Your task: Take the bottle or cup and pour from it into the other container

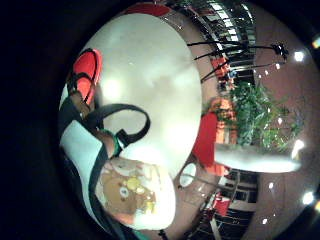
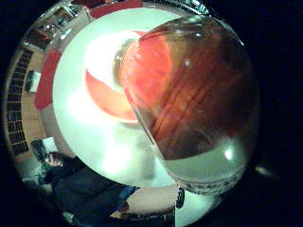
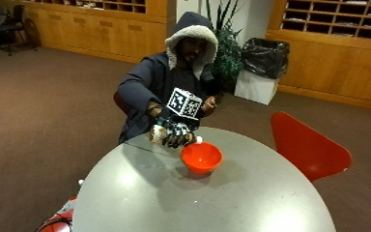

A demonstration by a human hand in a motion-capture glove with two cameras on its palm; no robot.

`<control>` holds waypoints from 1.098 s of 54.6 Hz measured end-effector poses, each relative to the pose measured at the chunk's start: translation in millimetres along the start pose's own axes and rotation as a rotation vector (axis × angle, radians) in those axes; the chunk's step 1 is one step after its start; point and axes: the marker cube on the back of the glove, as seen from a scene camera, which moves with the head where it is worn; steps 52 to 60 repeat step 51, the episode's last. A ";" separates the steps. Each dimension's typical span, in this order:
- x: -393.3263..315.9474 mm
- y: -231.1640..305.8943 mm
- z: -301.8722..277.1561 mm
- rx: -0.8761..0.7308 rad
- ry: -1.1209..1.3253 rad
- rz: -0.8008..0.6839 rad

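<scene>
Gloved right hand (image 3: 176,133) has its fingers curled round a bottle (image 3: 162,135), holding it tipped nearly sideways above the round grey table (image 3: 249,198), its mouth end just beside the rim of the orange bowl (image 3: 201,157). Thumb-side palm view is mostly filled with the bottle's reddish-brown body (image 2: 199,90), neck aimed at the bowl (image 2: 106,101).

no text, brand, number or sign can be read on anything here.
</scene>
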 end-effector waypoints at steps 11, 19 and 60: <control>-5.3 -9.2 1.0 -0.051 0.107 0.010; -7.9 -14.0 5.7 -0.083 0.170 0.009; -9.2 -10.1 0.1 -0.108 0.166 -0.004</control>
